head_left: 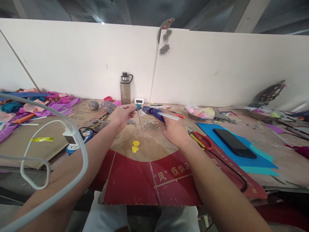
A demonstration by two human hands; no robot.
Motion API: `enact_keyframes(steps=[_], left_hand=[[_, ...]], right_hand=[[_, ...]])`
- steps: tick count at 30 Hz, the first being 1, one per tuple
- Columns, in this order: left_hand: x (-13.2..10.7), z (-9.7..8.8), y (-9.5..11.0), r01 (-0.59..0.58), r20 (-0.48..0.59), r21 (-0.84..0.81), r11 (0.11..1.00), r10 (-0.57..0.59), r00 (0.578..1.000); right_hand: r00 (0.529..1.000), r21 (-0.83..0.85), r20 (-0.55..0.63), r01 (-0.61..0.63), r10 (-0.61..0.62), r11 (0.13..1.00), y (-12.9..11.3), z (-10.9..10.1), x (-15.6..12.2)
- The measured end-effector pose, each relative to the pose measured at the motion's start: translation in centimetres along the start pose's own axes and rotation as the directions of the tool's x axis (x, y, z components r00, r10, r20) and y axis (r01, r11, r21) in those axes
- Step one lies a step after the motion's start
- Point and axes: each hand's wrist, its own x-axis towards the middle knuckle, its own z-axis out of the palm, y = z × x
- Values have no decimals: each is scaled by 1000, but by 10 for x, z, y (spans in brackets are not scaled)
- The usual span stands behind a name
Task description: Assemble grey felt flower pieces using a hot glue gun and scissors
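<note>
My left hand (123,116) pinches a small teal piece (138,106) between thumb and fingertips. Its exact shape is too small to make out. Wrapped in my right hand (175,129) is a blue hot glue gun (155,113), with a translucent glue stick (170,116) jutting from its back. The gun's nozzle points left, close to the teal piece; whether they touch I cannot tell. Nearer to me, two small yellow cut-out pieces (135,146) lie on the red and tan cardboard sheet (135,180).
Red-handled pliers (204,140) and a black phone (234,143) on blue sheets lie at right. A bottle (125,88) and small digital clock (139,101) stand at the back. Colored scraps (55,103) pile up at left. A white cable (83,158) loops across the left foreground.
</note>
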Motion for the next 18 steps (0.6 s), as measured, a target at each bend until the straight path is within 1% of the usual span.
enact_keyframes(steps=[2, 3, 4, 5, 6, 7, 9, 10, 11, 12, 13, 14, 15, 16, 17, 18], left_hand=[[2, -2, 0, 23, 10, -88, 996, -22, 1000], [2, -3, 1, 33, 13, -116, 993, -32, 999], [2, -3, 1, 42, 13, -134, 990, -41, 999], [2, -3, 1, 51, 11, -144, 988, -50, 999], [2, -2, 1, 59, 12, -150, 987, -58, 998], [1, -1, 1, 68, 19, -153, 986, -66, 998], [0, 1, 1, 88, 41, -154, 984, -82, 996], [0, 2, 1, 98, 52, -156, 983, -91, 995], [-1, 4, 1, 107, 57, -157, 982, -99, 993], [-1, 5, 1, 115, 59, -156, 981, -107, 993], [-2, 7, 1, 122, 60, -148, 981, -115, 992], [-3, 8, 1, 124, 63, -137, 983, -117, 991], [-3, 9, 0, 121, 70, -121, 985, -113, 991], [-4, 11, 0, 112, 81, -100, 989, -104, 991], [-5, 12, -1, 96, 95, -76, 992, -89, 992], [-6, 13, -2, 75, 106, -46, 996, -70, 992]], right_hand=[[999, 76, -5, -47, 47, 996, 4, 2, 1], [996, 141, -14, -86, 89, 986, 6, 4, 2], [989, 223, -13, -141, 148, 964, 10, 7, 3], [975, 316, 12, -212, 220, 925, 13, 9, 4], [954, 406, 66, -293, 292, 865, 18, 13, 5], [925, 480, 147, -377, 351, 792, 22, 16, 6], [850, 537, 340, -527, 402, 659, 32, 21, 7], [812, 516, 411, -582, 414, 629, 37, 23, 7], [782, 461, 447, -618, 435, 636, 41, 24, 7], [770, 387, 430, -630, 472, 674, 46, 25, 7], [784, 314, 353, -613, 510, 725, 49, 24, 7], [815, 253, 234, -578, 530, 776, 50, 23, 8], [847, 205, 97, -532, 523, 822, 48, 21, 8], [870, 188, -22, -481, 493, 857, 44, 19, 9], [883, 221, -95, -432, 461, 874, 37, 17, 9], [887, 281, -113, -403, 447, 871, 27, 16, 9]])
